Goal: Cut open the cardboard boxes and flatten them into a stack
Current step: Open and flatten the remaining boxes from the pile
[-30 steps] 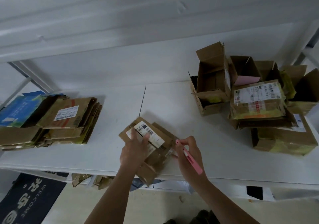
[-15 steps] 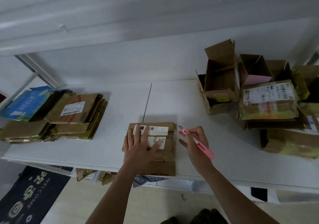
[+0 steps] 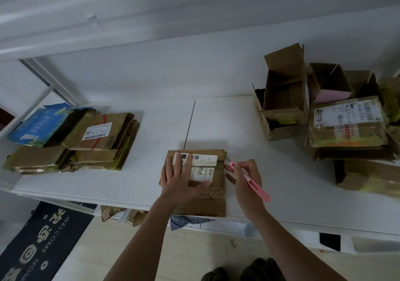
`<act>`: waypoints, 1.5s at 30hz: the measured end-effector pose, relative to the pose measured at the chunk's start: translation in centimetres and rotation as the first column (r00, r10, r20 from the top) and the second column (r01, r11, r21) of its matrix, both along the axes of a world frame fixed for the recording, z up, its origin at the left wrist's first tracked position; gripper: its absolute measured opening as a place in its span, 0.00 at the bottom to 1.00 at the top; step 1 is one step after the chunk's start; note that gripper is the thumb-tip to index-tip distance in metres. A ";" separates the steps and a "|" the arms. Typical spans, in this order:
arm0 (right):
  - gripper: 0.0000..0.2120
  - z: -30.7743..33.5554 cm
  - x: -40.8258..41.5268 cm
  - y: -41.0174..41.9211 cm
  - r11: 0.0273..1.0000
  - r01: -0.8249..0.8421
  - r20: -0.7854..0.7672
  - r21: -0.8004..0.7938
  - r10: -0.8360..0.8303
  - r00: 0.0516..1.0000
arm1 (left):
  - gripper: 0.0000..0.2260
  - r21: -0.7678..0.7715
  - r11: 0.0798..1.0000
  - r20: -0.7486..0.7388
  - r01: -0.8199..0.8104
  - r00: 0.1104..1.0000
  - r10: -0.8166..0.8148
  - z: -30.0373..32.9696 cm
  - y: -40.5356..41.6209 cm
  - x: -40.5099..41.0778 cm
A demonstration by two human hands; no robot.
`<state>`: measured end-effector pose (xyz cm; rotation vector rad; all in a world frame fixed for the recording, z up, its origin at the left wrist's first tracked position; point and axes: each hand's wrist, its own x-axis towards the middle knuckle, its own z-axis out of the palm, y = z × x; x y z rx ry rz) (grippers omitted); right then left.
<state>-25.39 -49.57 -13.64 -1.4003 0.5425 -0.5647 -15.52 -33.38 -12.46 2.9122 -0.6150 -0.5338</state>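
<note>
So the flattened stack (image 3: 71,142) sits well off to the left of the left hand (image 3: 181,181), a decent pile done already. That hand lies flat, fingers straight, pressing the current box (image 3: 214,194), long axis running toward the person. The right hand (image 3: 244,179) pinches the pink cutter (image 3: 251,181), tip aimed at the box's right edge. Right of it, plenty of uncut boxes (image 3: 324,116) left.

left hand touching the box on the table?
Touching. Head view: left hand lies flat on the box, fingers spread over its label.
</note>
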 end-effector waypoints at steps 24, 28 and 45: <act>0.07 -0.2 -5.2 -1.6 0.961 -0.154 0.072 -0.229 0.175 0.982 | 0.44 -0.049 0.999 0.017 -0.003 1.000 0.004 -0.5 0.3 0.0; 0.04 0.3 -3.8 -6.7 0.904 -0.030 0.043 -0.427 0.054 0.998 | 0.40 -0.122 0.992 0.059 -0.032 0.997 0.039 -0.4 0.3 -0.4; 0.04 0.0 -2.1 -1.3 0.984 -0.108 0.085 -0.141 0.120 0.989 | 0.25 -0.389 0.919 -0.085 -0.071 0.996 0.041 1.4 1.0 -0.9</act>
